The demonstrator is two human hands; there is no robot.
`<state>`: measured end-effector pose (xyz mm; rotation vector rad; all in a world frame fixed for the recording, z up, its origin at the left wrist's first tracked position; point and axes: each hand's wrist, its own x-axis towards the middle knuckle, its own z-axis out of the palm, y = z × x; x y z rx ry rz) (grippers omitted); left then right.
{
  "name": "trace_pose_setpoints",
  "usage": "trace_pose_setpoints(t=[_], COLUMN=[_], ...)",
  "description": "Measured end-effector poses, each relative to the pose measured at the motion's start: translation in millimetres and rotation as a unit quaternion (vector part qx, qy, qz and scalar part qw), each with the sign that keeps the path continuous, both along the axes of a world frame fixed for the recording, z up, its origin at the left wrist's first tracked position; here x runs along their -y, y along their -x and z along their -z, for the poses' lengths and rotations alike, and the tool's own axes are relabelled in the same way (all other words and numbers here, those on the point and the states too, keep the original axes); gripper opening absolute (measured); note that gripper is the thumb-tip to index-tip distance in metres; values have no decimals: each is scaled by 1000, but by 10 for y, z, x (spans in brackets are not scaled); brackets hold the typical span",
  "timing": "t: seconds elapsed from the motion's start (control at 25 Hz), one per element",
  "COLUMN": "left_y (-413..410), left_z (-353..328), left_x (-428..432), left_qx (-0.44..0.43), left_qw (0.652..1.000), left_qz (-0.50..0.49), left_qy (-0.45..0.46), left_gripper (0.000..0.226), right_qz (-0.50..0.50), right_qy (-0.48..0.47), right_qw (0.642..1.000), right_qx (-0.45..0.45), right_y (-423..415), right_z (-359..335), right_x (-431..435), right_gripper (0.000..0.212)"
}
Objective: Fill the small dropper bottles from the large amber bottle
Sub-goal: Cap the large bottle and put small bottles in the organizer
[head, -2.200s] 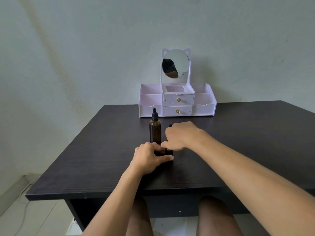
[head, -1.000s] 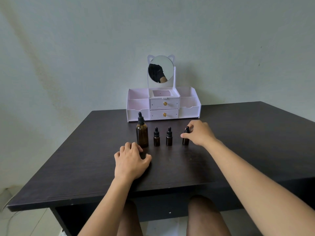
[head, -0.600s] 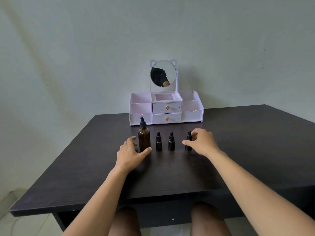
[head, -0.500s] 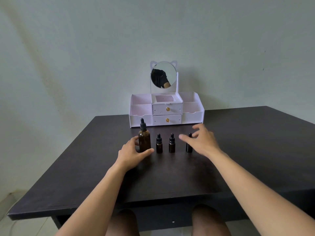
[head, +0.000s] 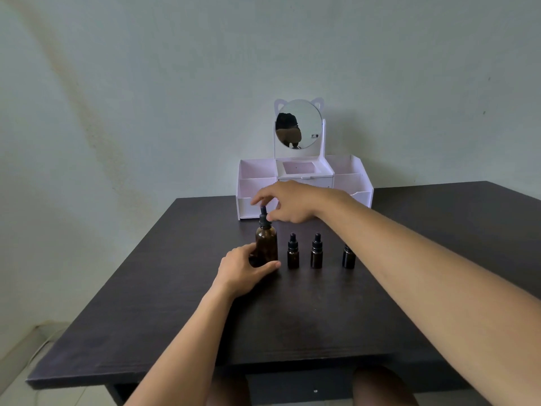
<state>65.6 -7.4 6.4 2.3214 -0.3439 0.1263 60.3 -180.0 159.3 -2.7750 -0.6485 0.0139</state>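
Observation:
The large amber bottle [head: 266, 246] stands upright on the dark table [head: 292, 323] at the left end of a row. My left hand [head: 241, 269] grips its lower body, thumb across the front. My right hand [head: 291, 202] reaches over from the right and pinches the bottle's black dropper cap [head: 263, 217] between index finger and thumb. Three small dropper bottles stand capped to the right: the first small bottle [head: 293, 254], the second small bottle [head: 316, 252] and the third small bottle [head: 348, 258], whose top is hidden by my right forearm.
A white and pink desk organizer [head: 254, 174] with drawers and a round cat-ear mirror [head: 304, 121] stands at the table's back edge against the wall, just behind the bottles. My knees show below the front edge.
My right hand let go of the rightmost small bottle and swung left to the large bottle's dropper cap. My left hand slid forward and closed round the large bottle's base.

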Motion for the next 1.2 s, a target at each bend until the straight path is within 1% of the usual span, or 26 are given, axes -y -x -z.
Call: trace_pose_setpoints(t=[0.08,0.16,0.2,0.32,0.44,0.52,0.56,0.6,0.68,0.72,0.76,0.8,0.92,1.0,1.04,1.12,1.16,1.2], left_y=[-9,-25,-32,-38,-35,-35,-40,-48,-71,-75,-77,-81,-81,-76,-87,-102,-110,-106], left_z=[8,4,2,18,14,14,13,20,33,41,47,53,51,46,51,52,57,59], left_x=[4,12,15,17,22,29,25,19,7,0,1,3,9,14,12,12,12,16], left_qx=[5,7,5,8,17,19,20,21,21,20,20,22,30,35,36,34,33,32], left_qw=[1000,1000,1000,999,999,999,999,999,999,999,999,999,999,998,998,998,999,998], left_qz=[-6,-13,-17,-19,-18,-17,-17,-16,-16,-15,-15,-15,-16,-17,-16,-17,-18,-18], left_qy=[-10,-19,-22,-30,-35,-38,-39,-39,-37,-36,-36,-35,-38,-42,-43,-40,-40,-41], left_gripper=[59,55,53,49,48,49,49,51,54,55,54,54,50,48,49,53,53,54], right_qz=[-14,-4,9,58,102,124,127,123,85,63,52,53,107,119,117,85,76,76], right_qy=[41,58,69,138,210,240,247,241,233,239,251,260,264,258,250,251,252,245], right_qw=[999,998,997,986,967,958,958,962,968,968,966,964,957,958,960,964,965,967], right_qx=[18,38,45,74,102,94,69,32,-41,-47,-32,-8,52,50,35,6,-2,-2], right_y=[-38,-66,-75,-83,-72,-41,-28,-26,-44,-68,-81,-88,-95,-48,-29,-19,-34,-52], right_z=[-42,-63,-70,-35,11,-41,-106,-167,-259,-256,-225,-182,-29,-57,-104,-183,-176,-145], right_x=[-38,-72,-96,-195,-319,-371,-381,-381,-365,-364,-370,-387,-431,-408,-387,-350,-347,-346], right_gripper=[28,16,18,39,47,56,60,57,37,31,29,32,52,58,52,30,25,26])
